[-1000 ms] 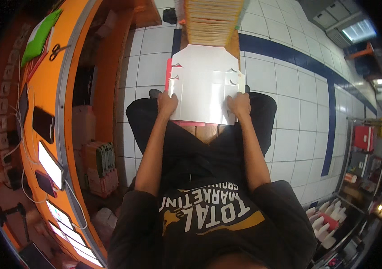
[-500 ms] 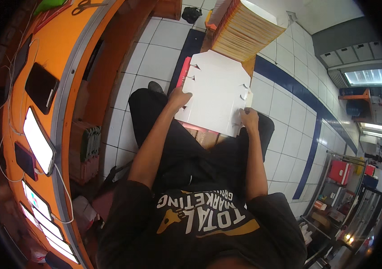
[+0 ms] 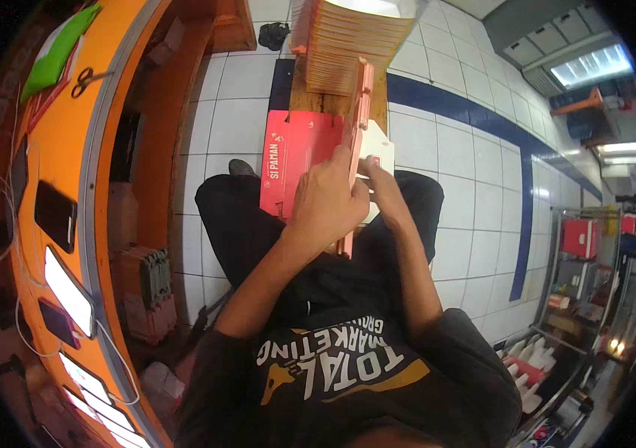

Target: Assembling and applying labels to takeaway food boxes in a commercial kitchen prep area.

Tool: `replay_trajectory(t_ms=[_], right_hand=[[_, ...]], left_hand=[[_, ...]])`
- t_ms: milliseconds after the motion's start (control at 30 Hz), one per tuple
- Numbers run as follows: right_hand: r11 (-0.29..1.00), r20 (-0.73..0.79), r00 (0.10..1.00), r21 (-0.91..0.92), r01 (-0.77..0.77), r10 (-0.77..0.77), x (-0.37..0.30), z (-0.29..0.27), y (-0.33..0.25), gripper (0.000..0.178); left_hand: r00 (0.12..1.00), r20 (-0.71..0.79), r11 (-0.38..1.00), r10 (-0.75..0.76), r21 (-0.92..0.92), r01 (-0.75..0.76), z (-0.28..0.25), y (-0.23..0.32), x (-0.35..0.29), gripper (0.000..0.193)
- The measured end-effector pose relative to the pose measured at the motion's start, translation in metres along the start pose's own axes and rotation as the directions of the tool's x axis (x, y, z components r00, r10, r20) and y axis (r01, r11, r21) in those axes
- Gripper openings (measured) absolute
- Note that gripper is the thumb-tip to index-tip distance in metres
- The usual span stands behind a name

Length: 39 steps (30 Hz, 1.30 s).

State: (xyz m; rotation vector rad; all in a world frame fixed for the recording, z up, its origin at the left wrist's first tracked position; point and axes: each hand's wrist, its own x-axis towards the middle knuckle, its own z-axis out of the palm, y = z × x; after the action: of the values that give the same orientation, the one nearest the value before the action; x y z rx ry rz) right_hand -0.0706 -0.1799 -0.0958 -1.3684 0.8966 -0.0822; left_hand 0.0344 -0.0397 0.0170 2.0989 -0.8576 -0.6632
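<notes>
Left hand [image 3: 327, 200] grip clamped on edge-on carton [image 3: 363, 97]; right hand [image 3: 386, 196] grip indeterminable. Uneven pressure could crease the carton.

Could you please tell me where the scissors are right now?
In the head view, the scissors lie at upper left on the orange table, right of the green object.

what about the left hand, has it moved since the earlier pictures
Yes: the left hand has moved right, judged against the dark blue floor stripe.
</notes>
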Motion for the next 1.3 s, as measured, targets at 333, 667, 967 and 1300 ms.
replay_trajectory(t_ms=[333, 667, 967, 1300], right_hand=[[0.977, 0.123, 0.969, -0.001, 0.214, -0.213, -0.051, -0.011, -0.069, 0.056], [0.984, 0.167, 0.974, 0.117, 0.134, -0.152, -0.042, -0.021, -0.058, 0.074], [0.981, 0.172, 0.970, 0.123, 0.149, -0.169, -0.042, -0.021, -0.058, 0.076], [0.977, 0.191, 0.962, 0.131, 0.170, -0.193, -0.041, -0.023, -0.056, 0.074]], left_hand=[[0.987, 0.013, 0.895, 0.160, -0.424, -0.139, 0.036, -0.023, 0.001, 0.056], [0.986, 0.152, 0.746, 0.072, -0.665, 0.048, 0.036, -0.027, 0.007, 0.067], [0.982, 0.177, 0.729, 0.059, -0.680, 0.079, 0.034, -0.022, 0.005, 0.065], [0.982, 0.186, 0.705, 0.045, -0.702, 0.101, 0.032, -0.020, 0.005, 0.065]])
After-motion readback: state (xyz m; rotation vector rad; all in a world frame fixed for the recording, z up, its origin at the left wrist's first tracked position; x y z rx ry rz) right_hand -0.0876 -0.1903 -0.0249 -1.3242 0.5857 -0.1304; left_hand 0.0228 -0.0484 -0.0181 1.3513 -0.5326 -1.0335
